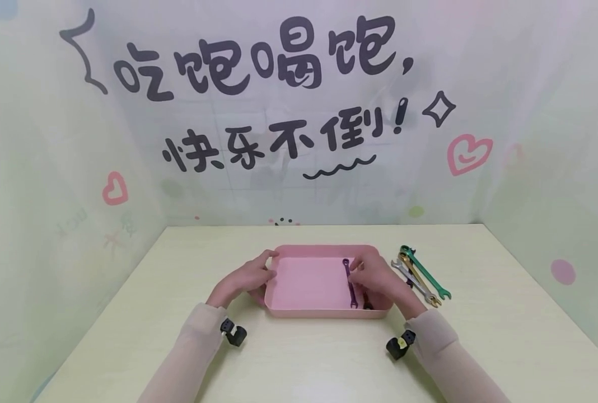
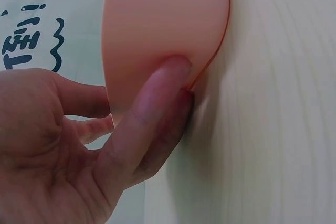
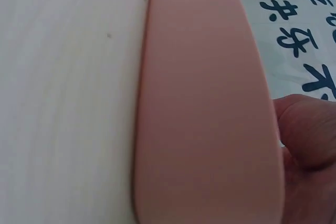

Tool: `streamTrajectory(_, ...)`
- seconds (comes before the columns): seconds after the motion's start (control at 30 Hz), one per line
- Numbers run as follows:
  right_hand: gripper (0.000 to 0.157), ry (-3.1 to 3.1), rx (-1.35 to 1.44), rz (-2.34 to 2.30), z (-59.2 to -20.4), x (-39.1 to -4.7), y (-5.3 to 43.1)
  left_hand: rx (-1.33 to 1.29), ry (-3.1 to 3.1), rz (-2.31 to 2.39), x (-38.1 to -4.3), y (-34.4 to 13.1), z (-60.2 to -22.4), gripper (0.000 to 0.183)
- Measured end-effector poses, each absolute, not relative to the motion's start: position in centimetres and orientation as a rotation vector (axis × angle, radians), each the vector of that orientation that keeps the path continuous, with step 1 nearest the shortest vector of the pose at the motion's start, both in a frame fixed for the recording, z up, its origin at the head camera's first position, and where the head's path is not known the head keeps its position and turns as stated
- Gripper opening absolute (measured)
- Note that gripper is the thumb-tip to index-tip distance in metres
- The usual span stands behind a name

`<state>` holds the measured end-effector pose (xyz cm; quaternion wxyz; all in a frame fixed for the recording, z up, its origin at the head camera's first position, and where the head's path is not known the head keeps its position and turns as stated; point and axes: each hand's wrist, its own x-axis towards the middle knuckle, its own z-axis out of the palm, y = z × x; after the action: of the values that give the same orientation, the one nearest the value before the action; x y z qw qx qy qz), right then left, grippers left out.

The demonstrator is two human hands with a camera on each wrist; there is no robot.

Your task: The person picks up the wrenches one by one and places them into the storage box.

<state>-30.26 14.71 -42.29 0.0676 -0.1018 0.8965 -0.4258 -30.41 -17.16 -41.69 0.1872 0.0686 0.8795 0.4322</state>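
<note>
A shallow pink tray stands on the table, its inside facing up. My left hand grips its left side; in the left wrist view the thumb presses the pink outer wall. Inside the tray's right part, my right hand pinches a purple combination wrench with curled fingers. Beside that wrench lies a darker one, mostly hidden below the hand. In the right wrist view the tray wall covers the fingertips.
Right of the tray lies a loose pile of wrenches: a green one, a gold one and a silver one, with a dark purple one partly under them. A printed cloth closes off the table's back and sides.
</note>
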Motion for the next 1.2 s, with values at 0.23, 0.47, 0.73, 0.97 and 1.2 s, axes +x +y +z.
streamTrajectory(0.23,0.029,2.675,-0.294,-1.342,-40.3,-30.6,16.6,0.202,2.471,1.221,-30.4,-17.2,-41.8,0.059)
streamTrajectory(0.47,0.03,2.713,-0.295,-1.293,-38.8,-30.9,19.7,0.188,2.481,1.219,-30.5,-17.1,-41.7,0.059)
streamTrajectory(0.73,0.036,2.831,-0.19,-1.092,-38.2,-31.0,22.8,0.197,2.484,1.215,-30.5,-17.2,-41.7,0.058)
streamTrajectory(0.97,0.032,2.896,-0.071,-0.803,-38.9,-31.1,25.4,0.19,2.469,1.217,-30.4,-17.3,-41.8,0.058)
streamTrajectory(1.2,0.034,2.877,-0.008,-0.669,-39.3,-31.5,27.0,0.203,2.468,1.219,-30.3,-17.3,-41.6,0.058)
